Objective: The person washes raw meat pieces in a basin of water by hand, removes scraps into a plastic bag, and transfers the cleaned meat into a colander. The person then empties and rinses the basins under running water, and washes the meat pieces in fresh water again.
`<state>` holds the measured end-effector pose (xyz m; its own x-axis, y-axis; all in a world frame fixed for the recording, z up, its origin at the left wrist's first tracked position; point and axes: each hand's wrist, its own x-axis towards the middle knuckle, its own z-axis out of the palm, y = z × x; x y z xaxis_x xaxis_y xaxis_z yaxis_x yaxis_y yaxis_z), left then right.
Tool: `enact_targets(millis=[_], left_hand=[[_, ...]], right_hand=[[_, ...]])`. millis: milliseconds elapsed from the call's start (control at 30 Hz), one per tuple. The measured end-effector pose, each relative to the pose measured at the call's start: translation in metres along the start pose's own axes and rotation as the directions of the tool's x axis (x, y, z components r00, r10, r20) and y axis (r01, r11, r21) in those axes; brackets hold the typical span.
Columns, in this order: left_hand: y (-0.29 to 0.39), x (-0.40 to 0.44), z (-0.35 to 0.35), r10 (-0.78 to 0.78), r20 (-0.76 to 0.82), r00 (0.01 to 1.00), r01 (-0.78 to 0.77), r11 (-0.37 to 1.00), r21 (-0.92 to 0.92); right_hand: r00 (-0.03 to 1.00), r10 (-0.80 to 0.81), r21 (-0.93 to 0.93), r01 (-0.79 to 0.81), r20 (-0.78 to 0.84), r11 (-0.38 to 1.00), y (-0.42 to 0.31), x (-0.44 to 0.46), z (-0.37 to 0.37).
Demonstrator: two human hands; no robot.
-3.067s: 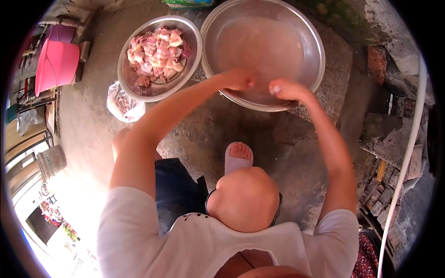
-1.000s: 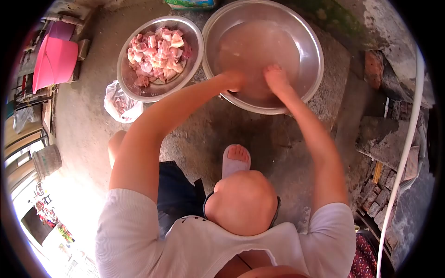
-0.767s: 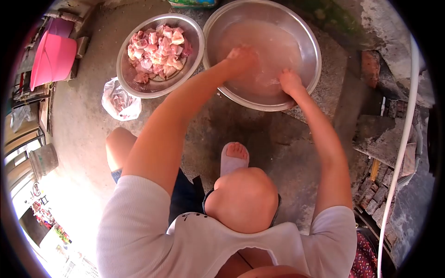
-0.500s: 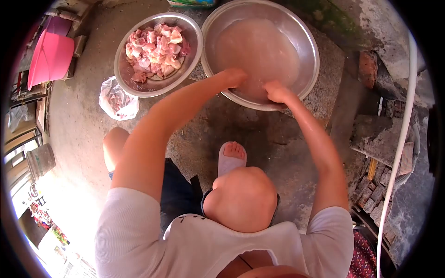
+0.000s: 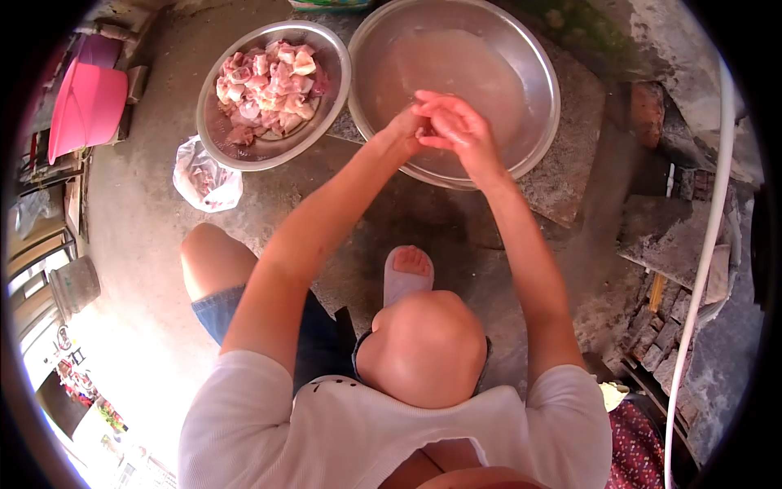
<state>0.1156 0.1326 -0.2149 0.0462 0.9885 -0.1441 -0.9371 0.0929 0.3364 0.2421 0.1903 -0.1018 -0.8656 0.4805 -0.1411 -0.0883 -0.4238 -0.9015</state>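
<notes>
Over the near side of a large metal basin [image 5: 533, 147] my two hands meet, out of the cloudy pinkish water [image 5: 456, 69]. My right hand [image 5: 456, 126] has its fingers stretched to the left and somewhat apart, holding nothing that I can see. Against it lies my left hand [image 5: 403, 132], its fingers mostly hidden by the right one, so their pose is unclear. To the left stands a second metal bowl [image 5: 326, 122] with chopped raw meat [image 5: 273, 90] heaped in it.
A white plastic bag [image 5: 206, 175] with some scraps in it lies on the floor below the meat bowl. At the far left is a pink tub [image 5: 88, 106]. A pale hose [image 5: 705, 244] hangs along the right, by stacked bricks [image 5: 664, 342].
Both hands have come up out of the water and closed in on each other over the basin's near side. The meat bowl and bag stay where they were.
</notes>
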Motion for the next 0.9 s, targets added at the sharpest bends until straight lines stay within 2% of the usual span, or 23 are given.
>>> enact_targets(millis=[33,67,100,133,167,200,267,300,333,433,467,533,567,633,667,767,800,833,900], left_hand=[[0.005,0.000,0.010,0.040,-0.058,0.998,-0.042,0.999,-0.033],[0.003,-0.001,0.021,0.071,-0.120,0.990,-0.080,0.994,-0.072],[-0.003,-0.006,0.035,0.084,-0.187,0.979,-0.106,0.988,-0.113],[-0.001,-0.008,0.047,0.099,-0.278,0.955,-0.121,0.991,-0.061],[0.001,-0.009,0.054,0.106,-0.303,0.947,-0.102,0.994,0.028],[0.002,-0.012,0.058,0.112,-0.329,0.938,-0.080,0.991,0.111],[0.006,-0.018,0.066,0.140,-0.362,0.921,-0.049,0.967,0.250],[0.007,-0.022,0.072,0.157,-0.371,0.915,-0.040,0.951,0.305],[0.010,-0.024,0.075,0.178,-0.376,0.909,-0.032,0.931,0.363],[0.015,-0.028,0.074,0.111,-0.312,0.944,-0.005,0.947,0.321],[0.020,-0.034,0.073,0.055,-0.252,0.966,-0.004,0.981,0.196],[0.035,-0.051,0.079,-0.029,-0.113,0.993,0.023,0.998,-0.054],[0.040,-0.058,0.081,-0.007,-0.106,0.994,0.002,0.999,-0.053],[0.049,-0.071,0.088,0.038,-0.087,0.995,-0.042,0.998,-0.053],[0.060,-0.076,0.094,0.036,-0.117,0.992,-0.037,0.999,-0.012],[0.121,-0.105,0.122,0.379,-0.183,0.907,-0.322,0.905,0.278],[0.148,-0.119,0.107,0.458,-0.188,0.869,-0.280,0.768,0.577],[0.168,-0.127,0.096,0.529,-0.164,0.832,-0.191,0.552,0.812],[0.160,-0.132,0.105,0.510,-0.288,0.811,0.023,0.464,0.885]], right_hand=[[1.000,0.019,-0.020,-0.020,-0.017,1.000,-0.001,0.003,-0.003],[0.997,-0.040,0.004,0.040,-0.064,0.999,-0.011,0.003,-0.009],[0.992,-0.072,-0.108,0.060,-0.106,0.992,-0.012,-0.001,-0.020],[0.983,-0.122,-0.226,0.088,-0.139,0.970,-0.015,0.002,-0.033],[0.970,-0.180,-0.347,0.115,-0.161,0.931,-0.019,0.005,-0.040],[0.960,-0.250,-0.525,0.149,-0.125,0.838,-0.020,0.003,-0.040],[0.934,-0.356,-0.807,0.198,-0.016,0.557,-0.021,0.002,-0.033],[0.921,-0.387,-0.899,0.210,0.051,0.383,-0.019,0.001,-0.029],[0.863,-0.485,-0.924,0.291,0.141,0.249,-0.012,0.003,-0.028],[0.897,-0.435,-0.840,0.299,0.085,0.453,0.000,0.006,-0.027],[0.893,-0.447,-0.812,0.305,0.061,0.498,-0.003,0.007,-0.026],[0.936,-0.325,-0.601,0.185,-0.133,0.778,0.002,0.008,-0.037],[0.949,-0.237,-0.458,0.119,-0.208,0.881,0.003,0.010,-0.043],[0.953,-0.147,-0.378,0.038,-0.264,0.925,-0.004,0.007,-0.049],[0.952,-0.090,-0.324,-0.010,-0.293,0.946,-0.007,0.005,-0.050],[0.950,-0.059,-0.298,-0.036,-0.306,0.954,-0.009,-0.003,-0.052],[0.956,-0.054,-0.296,-0.035,-0.289,0.954,-0.007,-0.002,-0.049],[0.960,-0.051,-0.295,-0.033,-0.274,0.955,-0.005,-0.002,-0.045],[0.975,-0.076,-0.307,0.009,-0.208,0.952,0.002,-0.001,-0.037]])
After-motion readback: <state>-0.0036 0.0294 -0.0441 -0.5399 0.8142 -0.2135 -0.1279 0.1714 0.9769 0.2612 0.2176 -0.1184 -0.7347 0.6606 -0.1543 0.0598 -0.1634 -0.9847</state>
